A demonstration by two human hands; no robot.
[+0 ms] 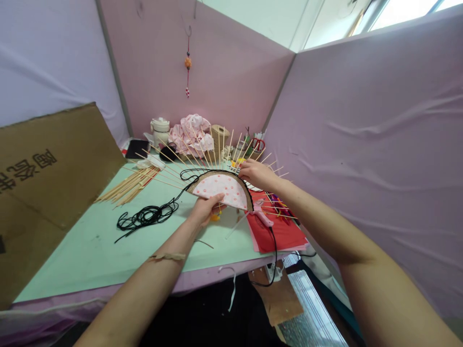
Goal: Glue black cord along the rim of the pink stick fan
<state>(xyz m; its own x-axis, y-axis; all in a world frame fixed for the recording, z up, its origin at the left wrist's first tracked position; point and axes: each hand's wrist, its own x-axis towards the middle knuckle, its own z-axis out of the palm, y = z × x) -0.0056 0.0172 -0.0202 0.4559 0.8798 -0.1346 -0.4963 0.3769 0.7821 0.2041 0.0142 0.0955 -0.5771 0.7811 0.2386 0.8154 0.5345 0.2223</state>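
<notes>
My left hand (207, 210) grips the lower straight edge of a half-round cardboard piece (220, 189), its thumb on the white cloth with pink dots. Thin wooden sticks (198, 148) fan out from its curved rim. A black cord (231, 171) runs along that rim, with loose loops over the left side and a tangled coil (146, 217) on the table. At the rim's upper right, my right hand (253, 174) pinches the cord, its fingertips partly hidden. Close by on the right lies a pink glue gun (263, 214).
Red sheets (278, 236) lie under the glue gun. Loose sticks (132, 185) are piled at left beside a big cardboard panel (54, 193). Along the back stand a white bottle (160, 131), crumpled dotted cloth (193, 132) and red scissors (258, 143). A wall rises at right.
</notes>
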